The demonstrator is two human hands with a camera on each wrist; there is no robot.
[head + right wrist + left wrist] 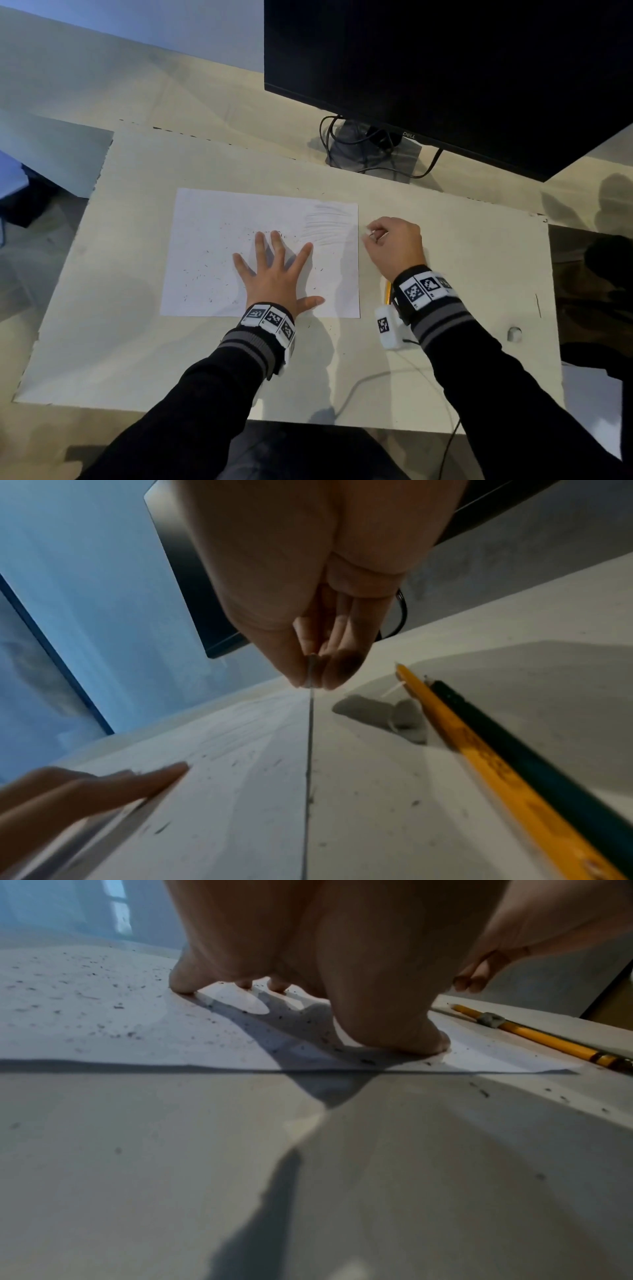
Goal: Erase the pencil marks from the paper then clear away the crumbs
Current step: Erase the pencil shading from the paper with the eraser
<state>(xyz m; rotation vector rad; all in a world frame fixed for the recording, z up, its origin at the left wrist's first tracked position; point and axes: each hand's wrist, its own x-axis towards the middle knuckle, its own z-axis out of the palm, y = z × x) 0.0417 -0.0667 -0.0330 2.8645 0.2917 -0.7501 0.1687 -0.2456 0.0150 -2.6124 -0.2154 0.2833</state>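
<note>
Left hand [274, 274] splayed flat on crumb-speckled paper [205, 246]; right hand [394, 245] pinches its thin edge.

pencil [387, 292] mostly hidden under right wrist

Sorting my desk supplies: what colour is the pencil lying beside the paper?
The pencil is yellow-orange, with a dark band near its end; the left wrist view shows it best.

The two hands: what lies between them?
In the head view, between the left hand and right hand lies the paper's right part, with grey pencil marks and some crumbs.
</note>
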